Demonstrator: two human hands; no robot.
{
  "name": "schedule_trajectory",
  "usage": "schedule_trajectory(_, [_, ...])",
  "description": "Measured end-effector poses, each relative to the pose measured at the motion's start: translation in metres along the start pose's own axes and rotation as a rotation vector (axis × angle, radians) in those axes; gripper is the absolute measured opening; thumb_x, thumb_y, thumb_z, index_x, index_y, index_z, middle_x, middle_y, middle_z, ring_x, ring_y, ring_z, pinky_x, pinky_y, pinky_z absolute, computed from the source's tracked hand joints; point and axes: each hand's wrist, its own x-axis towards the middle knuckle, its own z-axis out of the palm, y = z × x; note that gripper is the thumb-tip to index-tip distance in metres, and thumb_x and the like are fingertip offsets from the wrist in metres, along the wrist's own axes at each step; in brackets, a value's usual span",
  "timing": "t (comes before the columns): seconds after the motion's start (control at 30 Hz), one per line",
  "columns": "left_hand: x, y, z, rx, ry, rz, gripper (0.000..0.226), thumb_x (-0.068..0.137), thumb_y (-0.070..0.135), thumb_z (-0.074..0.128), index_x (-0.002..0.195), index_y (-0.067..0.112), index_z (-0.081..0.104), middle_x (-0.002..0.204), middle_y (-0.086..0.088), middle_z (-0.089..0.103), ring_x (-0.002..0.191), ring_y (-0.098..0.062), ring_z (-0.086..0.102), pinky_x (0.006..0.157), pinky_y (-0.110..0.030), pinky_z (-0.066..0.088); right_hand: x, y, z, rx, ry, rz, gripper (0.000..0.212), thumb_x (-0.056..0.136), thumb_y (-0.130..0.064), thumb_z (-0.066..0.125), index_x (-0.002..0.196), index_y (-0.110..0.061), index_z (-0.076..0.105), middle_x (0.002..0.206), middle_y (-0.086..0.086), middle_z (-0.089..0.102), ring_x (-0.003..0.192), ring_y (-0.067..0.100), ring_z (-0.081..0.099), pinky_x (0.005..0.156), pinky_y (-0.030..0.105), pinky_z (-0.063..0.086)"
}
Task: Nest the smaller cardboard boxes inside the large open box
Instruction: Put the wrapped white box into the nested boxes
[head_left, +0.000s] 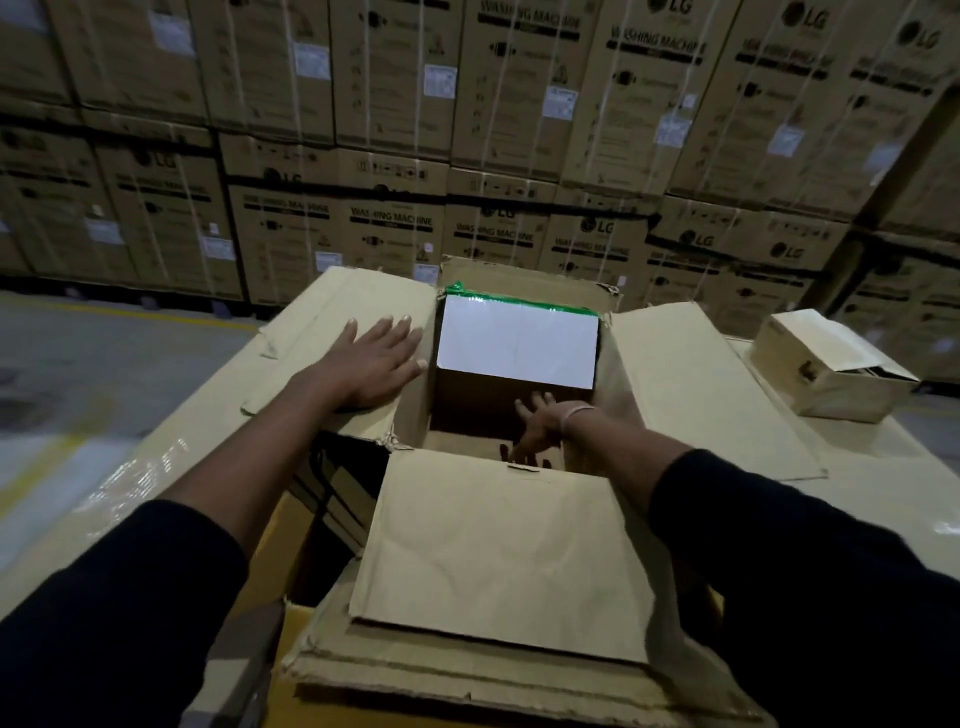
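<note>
The large open brown cardboard box (415, 395) stands in the middle of the view with all four flaps folded outward: the near flap (498, 556) hangs toward the person, the left flap (311, 332) and right flap (691, 374) lie out flat to either side, and the far flap (524, 275) stands up behind the opening. Inside, against the far wall and filling most of the far half of the cavity, sits a white-topped box edged with green tape (517, 340), its long axis running left to right, parallel to the far wall; the near half of the cavity in front of it looks dark and free. The small tan cardboard box (826, 369) not yet nested rests well apart, beyond the outer edge of the right flap on the flat cardboard surface there, its open end facing the right. That puts it to the right of both hands, and plainly nearer the right one. The left hand (376, 358) lies flat on the left flap near the opening's left edge, fingers straight and spread, pressing the flap down. The right hand (537, 423) reaches down into the cavity in front of the white-topped box, fingers extended and holding nothing, as far as the dim interior shows. My judgement: the coming move calls for a rightward reach across the right flap.
</note>
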Motion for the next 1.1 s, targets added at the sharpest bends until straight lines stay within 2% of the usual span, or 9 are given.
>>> schedule_trajectory(0.23, [0.020,0.006,-0.012,-0.012,-0.023,-0.023,0.066,0.109,0.054,0.016,0.166,0.024,0.000,0.173,-0.002,-0.009,0.160,-0.019,-0.008,0.126,-0.052,-0.006,0.001,0.012,-0.008,-0.012,0.289,0.022,0.120,0.085,-0.067,0.070,0.167,-0.016,0.000,0.173,0.014,-0.006,0.157,0.047,-0.006,0.125,0.064,-0.001])
schedule_trajectory(0.37, [0.026,0.009,-0.017,-0.012,-0.020,-0.034,0.066,0.109,0.054,0.016,0.166,0.023,0.000,0.173,-0.003,-0.008,0.160,-0.021,-0.007,0.127,-0.053,-0.004,0.002,0.021,-0.040,-0.001,0.454,0.029,0.119,0.085,-0.069,0.068,0.167,-0.020,-0.003,0.174,0.011,-0.012,0.156,0.046,-0.015,0.122,0.068,-0.010])
schedule_trajectory(0.5, [0.027,0.006,-0.011,-0.004,0.003,-0.028,0.068,0.108,0.055,0.015,0.166,0.023,0.000,0.173,-0.002,-0.008,0.160,-0.020,-0.007,0.127,-0.053,-0.003,0.010,0.038,-0.083,-0.056,0.673,0.043,0.114,0.090,-0.069,0.061,0.166,-0.022,-0.010,0.169,0.012,-0.029,0.152,0.044,-0.030,0.121,0.071,-0.008])
schedule_trajectory(0.57, [0.028,0.004,-0.006,0.006,0.027,-0.032,0.068,0.108,0.056,0.015,0.166,0.024,0.001,0.173,0.000,-0.007,0.160,-0.019,-0.006,0.127,-0.053,-0.002,0.017,0.048,-0.107,-0.046,0.719,0.075,0.106,0.093,-0.072,0.052,0.167,-0.026,-0.008,0.171,0.009,-0.026,0.154,0.043,-0.027,0.120,0.072,-0.008])
schedule_trajectory(0.67, [0.030,-0.002,0.001,-0.003,0.060,-0.037,0.068,0.107,0.058,0.013,0.166,0.026,0.002,0.173,0.003,-0.007,0.160,-0.016,-0.007,0.127,-0.051,-0.003,0.035,0.071,-0.114,-0.007,0.632,0.101,0.096,0.095,-0.078,0.041,0.166,-0.035,-0.007,0.173,0.004,-0.018,0.158,0.041,-0.014,0.122,0.071,-0.003])
schedule_trajectory(0.73, [0.033,-0.004,0.007,-0.020,0.080,-0.035,0.068,0.106,0.059,0.012,0.166,0.028,0.001,0.173,0.005,-0.007,0.159,-0.014,-0.008,0.126,-0.050,-0.004,0.049,0.081,-0.104,0.030,0.490,0.115,0.101,0.093,-0.078,0.047,0.165,-0.036,-0.010,0.174,0.001,-0.016,0.160,0.040,0.001,0.123,0.069,0.007])
schedule_trajectory(0.83, [0.041,-0.007,0.014,0.001,0.108,-0.029,0.070,0.104,0.062,0.010,0.165,0.030,0.001,0.173,0.007,-0.007,0.159,-0.013,-0.008,0.126,-0.050,-0.004,0.064,0.083,-0.104,0.046,0.448,0.121,0.109,0.091,-0.074,0.057,0.165,-0.035,-0.012,0.174,0.002,-0.014,0.159,0.039,0.014,0.124,0.066,0.013])
schedule_trajectory(0.9, [0.043,-0.010,0.016,0.008,0.105,-0.032,0.070,0.103,0.063,0.010,0.165,0.031,0.000,0.173,0.007,-0.007,0.159,-0.013,-0.007,0.126,-0.050,-0.004,0.064,0.081,-0.107,0.060,0.439,0.107,0.112,0.089,-0.071,0.063,0.165,-0.035,-0.012,0.174,0.002,-0.014,0.158,0.042,0.012,0.124,0.065,0.013])
schedule_trajectory(1.1, [0.042,-0.006,0.012,0.013,0.080,-0.030,0.071,0.103,0.063,0.010,0.165,0.031,-0.001,0.173,0.006,-0.006,0.159,-0.015,-0.007,0.126,-0.051,-0.004,0.046,0.078,-0.089,0.066,0.434,0.138,0.123,0.087,-0.067,0.070,0.164,-0.029,-0.018,0.172,0.005,-0.022,0.156,0.049,-0.016,0.126,0.064,0.001])
